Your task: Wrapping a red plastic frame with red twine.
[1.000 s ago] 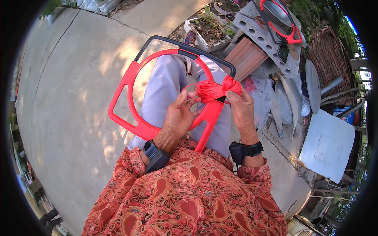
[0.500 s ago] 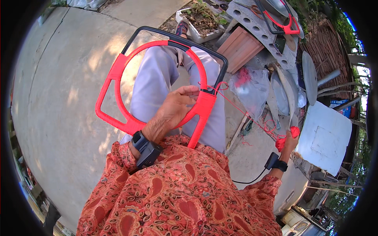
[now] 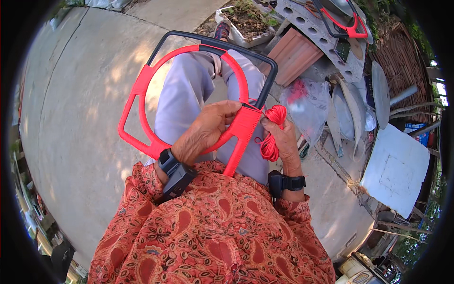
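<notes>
A black frame with a ring inside it (image 3: pixel 246 125) lies across my lap, much of it wrapped tightly in red cord. Its far bar and a bit of the ring show bare black. My left hand (image 3: pixel 211 121) is closed on the frame's right side, thumb and fingers pinching where the red wrapping meets the black. Close beside that spot, my right hand (image 3: pixel 285 142) grips a bundle of red cord (image 3: pixel 270 147). A short strand runs between the bundle and the wrapped edge.
A clear plastic bag (image 3: pixel 307 111) with something red inside lies to the right, near a pierced concrete slab (image 3: pixel 302 31). On it rests another red-and-black frame (image 3: pixel 352 31). A pale board (image 3: pixel 396 170) leans at right, and a soil-filled planter (image 3: pixel 246 28) stands ahead.
My right hand has come in from far right to beside the frame, bringing the cord bundle. The long stretched strand has shortened. My left hand stays at the frame.
</notes>
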Action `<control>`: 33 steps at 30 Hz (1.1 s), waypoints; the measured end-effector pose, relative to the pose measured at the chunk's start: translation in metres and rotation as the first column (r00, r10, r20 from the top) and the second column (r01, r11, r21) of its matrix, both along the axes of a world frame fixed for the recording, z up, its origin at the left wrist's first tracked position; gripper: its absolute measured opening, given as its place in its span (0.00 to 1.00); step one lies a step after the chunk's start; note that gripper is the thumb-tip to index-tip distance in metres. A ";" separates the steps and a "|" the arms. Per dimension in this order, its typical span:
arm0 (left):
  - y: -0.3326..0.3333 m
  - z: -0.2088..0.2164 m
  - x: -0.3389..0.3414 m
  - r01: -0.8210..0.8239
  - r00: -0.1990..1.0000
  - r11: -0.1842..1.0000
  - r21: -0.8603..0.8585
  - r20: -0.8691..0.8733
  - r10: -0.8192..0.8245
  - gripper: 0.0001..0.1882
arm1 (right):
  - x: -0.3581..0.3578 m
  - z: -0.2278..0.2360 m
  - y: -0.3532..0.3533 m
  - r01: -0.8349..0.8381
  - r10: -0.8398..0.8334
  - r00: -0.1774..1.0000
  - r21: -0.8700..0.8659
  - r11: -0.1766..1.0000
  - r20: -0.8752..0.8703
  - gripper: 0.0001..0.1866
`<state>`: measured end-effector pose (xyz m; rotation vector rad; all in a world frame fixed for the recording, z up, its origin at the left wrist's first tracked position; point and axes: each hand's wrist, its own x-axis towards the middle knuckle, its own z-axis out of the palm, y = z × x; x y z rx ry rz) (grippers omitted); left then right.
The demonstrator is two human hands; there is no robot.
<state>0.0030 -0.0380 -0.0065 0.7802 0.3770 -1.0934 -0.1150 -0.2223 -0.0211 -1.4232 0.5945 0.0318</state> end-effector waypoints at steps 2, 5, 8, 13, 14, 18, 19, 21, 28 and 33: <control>0.002 0.007 0.004 0.007 0.999 0.998 -0.059 -0.053 -0.010 0.11 | -0.008 0.003 0.000 0.037 -0.037 0.999 0.002 0.999 0.011 0.09; -0.001 0.005 0.006 0.023 0.996 0.992 -0.121 -0.088 -0.034 0.13 | -0.021 0.015 0.007 0.079 -0.086 0.996 0.174 0.982 0.038 0.08; -0.004 0.000 0.004 0.032 0.998 0.994 -0.104 -0.055 -0.038 0.14 | -0.021 0.018 0.011 0.104 -0.113 0.992 0.133 0.986 0.058 0.08; -0.002 -0.017 0.003 0.020 1.000 0.995 -0.102 0.000 -0.021 0.13 | -0.016 0.018 0.008 0.136 -0.145 0.988 0.161 0.978 0.045 0.08; -0.002 -0.018 0.003 0.004 1.000 0.993 -0.117 0.001 -0.004 0.12 | -0.015 0.018 0.008 0.135 -0.144 0.989 0.166 0.977 0.045 0.08; 0.001 -0.014 0.001 -0.040 0.999 0.984 -0.175 -0.043 0.033 0.13 | -0.013 0.020 0.010 0.132 -0.143 0.988 0.175 0.976 0.052 0.09; 0.000 -0.015 0.000 -0.040 0.998 0.983 -0.179 -0.045 0.033 0.13 | -0.015 0.020 0.010 0.163 -0.181 0.982 0.240 0.957 0.053 0.09; 0.000 -0.012 0.000 -0.005 0.998 0.982 -0.188 -0.064 -0.007 0.17 | -0.018 0.020 0.010 0.195 -0.220 0.974 0.303 0.933 0.051 0.10; 0.005 -0.003 0.000 0.017 0.929 0.888 -0.460 -0.321 -0.184 0.23 | -0.036 0.019 0.015 0.239 -0.265 0.964 0.365 0.900 0.023 0.10; 0.003 -0.001 0.001 0.084 0.957 0.850 -0.519 -0.194 -0.213 0.22 | -0.042 0.026 0.023 0.263 -0.307 0.951 0.452 0.852 0.025 0.08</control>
